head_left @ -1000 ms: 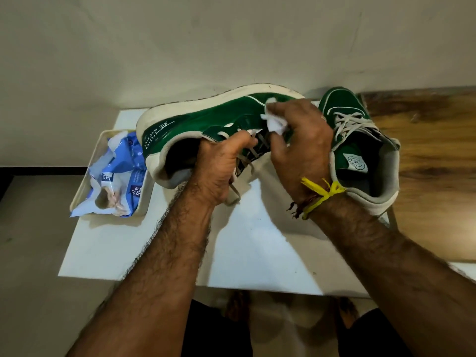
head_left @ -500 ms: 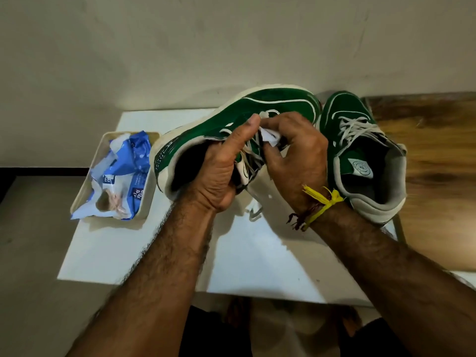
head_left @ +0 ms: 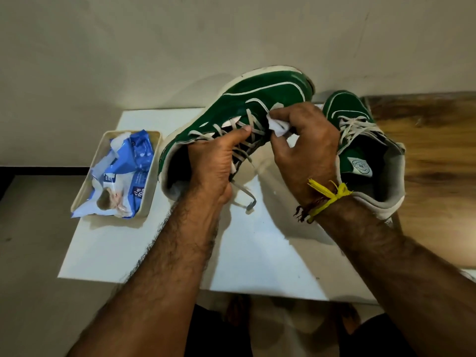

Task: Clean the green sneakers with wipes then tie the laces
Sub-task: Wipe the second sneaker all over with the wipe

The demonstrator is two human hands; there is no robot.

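Note:
My left hand (head_left: 215, 161) grips a green sneaker (head_left: 260, 99) at its collar and tongue, holding it tilted above the white table (head_left: 257, 253) with the toe pointing away to the right. Its white laces hang loose, one end trailing onto the table. My right hand (head_left: 306, 143) pinches a small white wipe (head_left: 279, 126) against the laced side of that sneaker. The second green sneaker (head_left: 358, 150) stands on the table to the right, partly behind my right wrist, its laces loosely crossed.
A cream tray (head_left: 152, 176) at the table's left holds a crumpled blue-and-white wipes packet (head_left: 123, 176). A wall rises close behind the table. A wooden surface (head_left: 435, 150) lies to the right. The table's front edge is near my knees.
The held sneaker has turned from lying on its side, sole toward the wall, to toe pointing up and right. My right hand with the wipe moved from its side panel to the lace area.

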